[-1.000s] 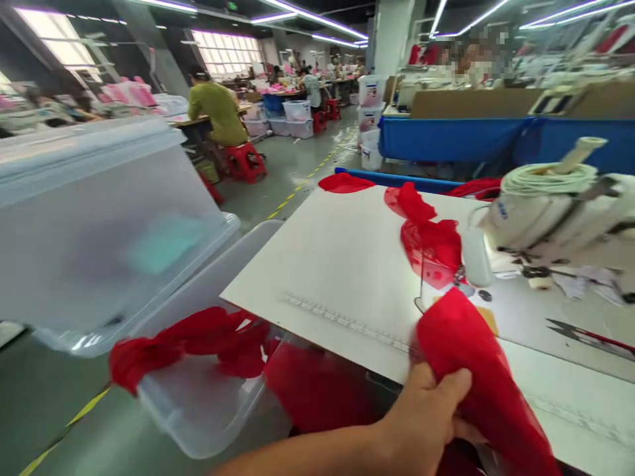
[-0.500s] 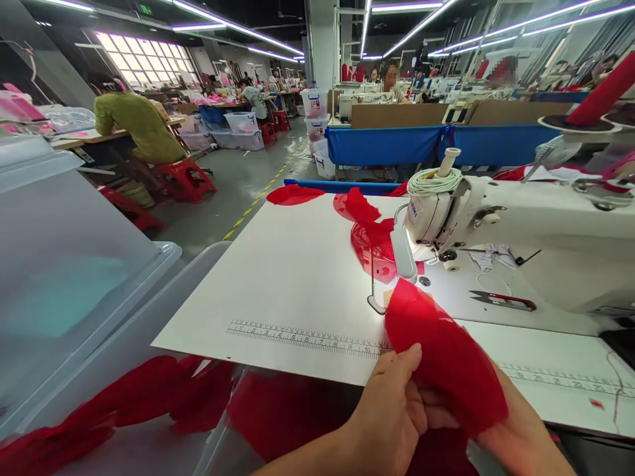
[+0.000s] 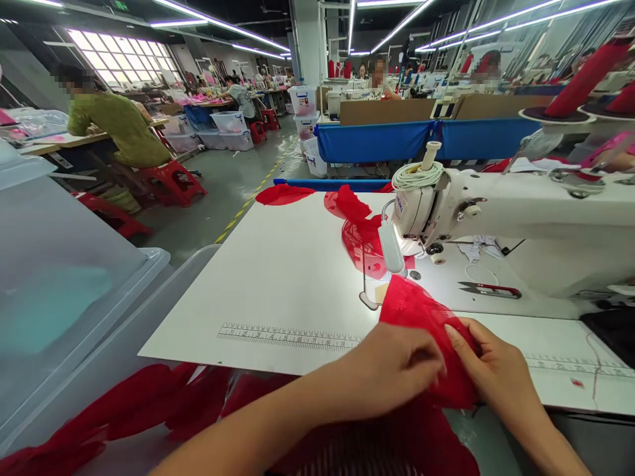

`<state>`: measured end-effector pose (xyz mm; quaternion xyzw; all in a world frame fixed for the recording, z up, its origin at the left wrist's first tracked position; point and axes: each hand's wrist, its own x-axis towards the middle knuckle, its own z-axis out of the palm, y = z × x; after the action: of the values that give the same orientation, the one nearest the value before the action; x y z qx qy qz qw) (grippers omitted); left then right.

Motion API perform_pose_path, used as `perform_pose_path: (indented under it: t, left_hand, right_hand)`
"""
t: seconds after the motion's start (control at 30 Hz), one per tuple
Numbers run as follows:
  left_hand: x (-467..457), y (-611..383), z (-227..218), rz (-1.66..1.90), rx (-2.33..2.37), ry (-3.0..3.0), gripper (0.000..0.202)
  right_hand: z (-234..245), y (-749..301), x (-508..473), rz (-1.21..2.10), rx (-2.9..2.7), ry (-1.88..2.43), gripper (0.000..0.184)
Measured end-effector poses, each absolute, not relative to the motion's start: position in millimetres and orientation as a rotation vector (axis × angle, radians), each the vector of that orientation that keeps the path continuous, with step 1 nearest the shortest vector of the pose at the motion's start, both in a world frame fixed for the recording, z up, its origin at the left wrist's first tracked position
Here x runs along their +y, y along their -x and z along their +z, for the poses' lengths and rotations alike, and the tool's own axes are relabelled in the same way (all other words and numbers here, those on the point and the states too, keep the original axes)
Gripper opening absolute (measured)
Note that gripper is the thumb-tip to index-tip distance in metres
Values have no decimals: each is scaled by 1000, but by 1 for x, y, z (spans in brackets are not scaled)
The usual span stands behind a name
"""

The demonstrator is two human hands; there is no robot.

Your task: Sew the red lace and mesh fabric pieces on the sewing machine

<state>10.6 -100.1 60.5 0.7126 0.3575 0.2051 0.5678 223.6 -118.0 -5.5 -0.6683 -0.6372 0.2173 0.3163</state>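
Note:
A piece of red sheer fabric [image 3: 414, 312] lies at the near edge of the white sewing table [image 3: 297, 277], just in front of the sewing machine [image 3: 516, 218]. My left hand [image 3: 391, 367] grips the fabric from the left with its fingers curled on it. From the right, my right hand [image 3: 496, 367] pinches the same piece with fingers pressed on top. More red fabric [image 3: 364, 235] trails behind the needle toward the back of the table.
Clear plastic bins [image 3: 74, 297] stand at my left, with red fabric [image 3: 149, 403] draped over the lower one. Thread snips [image 3: 489, 289] lie on the machine bed. A printed ruler [image 3: 288, 336] marks the table front. Other workers sit at tables beyond the aisle.
The view swung right from the bins to the machine. My right hand came into view and joined the left on the red fabric, which now lies flatter by the needle.

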Motion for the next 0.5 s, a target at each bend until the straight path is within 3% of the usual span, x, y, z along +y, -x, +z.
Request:
perform_pose_path:
  t: [0.1,0.27,0.5]
  left_hand:
    - [-63,-39,48,665,1071,-1802,9]
    - [-38,-63,14,606,1148,-1835,33]
    - [-44,-50,13,688,1112,-1803,24]
  right_hand:
    - [-7,-221,-117,577,-1739,1724,37]
    - [-8,-221,-119,604,-1748,1701,35]
    - [-1,-224,-120,609,-1596,1742,42]
